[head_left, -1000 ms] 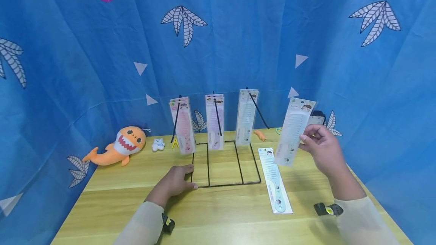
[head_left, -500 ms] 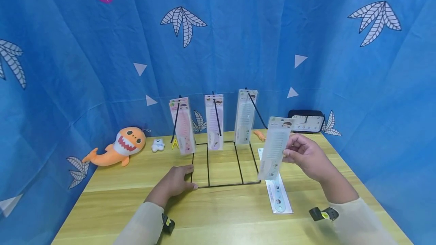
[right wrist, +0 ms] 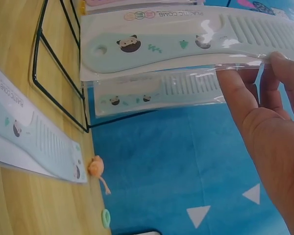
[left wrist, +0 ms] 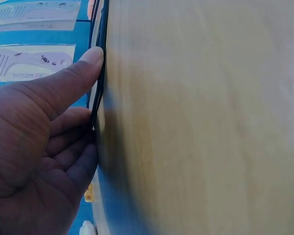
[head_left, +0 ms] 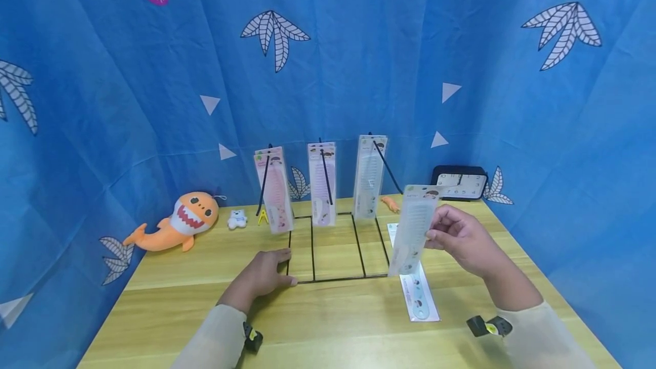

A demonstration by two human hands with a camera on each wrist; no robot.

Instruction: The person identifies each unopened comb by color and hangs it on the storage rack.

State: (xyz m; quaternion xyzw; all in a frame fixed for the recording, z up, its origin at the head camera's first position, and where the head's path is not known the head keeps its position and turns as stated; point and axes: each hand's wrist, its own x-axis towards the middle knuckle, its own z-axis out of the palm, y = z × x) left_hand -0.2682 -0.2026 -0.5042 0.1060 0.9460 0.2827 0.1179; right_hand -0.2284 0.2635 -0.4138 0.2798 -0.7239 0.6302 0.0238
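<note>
My right hand [head_left: 463,241] pinches a packaged pale green plastic comb [head_left: 414,224] by its edge, thumb in front. The pack is upright and slightly tilted, right of a black wire display rack [head_left: 338,279]. In the right wrist view its printed card and comb teeth [right wrist: 264,29] show up close. My left hand [head_left: 261,273] holds the rack's front left corner, thumb and fingers on the wire [left wrist: 101,73]. On the rack's hooks hang packaged combs: pink [head_left: 277,192], purple [head_left: 323,187] and pale green [head_left: 370,178]. Another packaged comb [head_left: 419,298] lies on the table, partly covered by the held one.
An orange shark plush [head_left: 192,215], a small white bear [head_left: 237,219] and a yellow clip [head_left: 263,217] sit left of the rack. At the back right are an orange toy [head_left: 390,204] and a black clock [head_left: 461,181]. A blue curtain [head_left: 328,73] surrounds the table [head_left: 328,329].
My right hand has brought the held comb left and down, now in front of the lying comb's upper part. The clock has come into view. My left hand stays on the rack.
</note>
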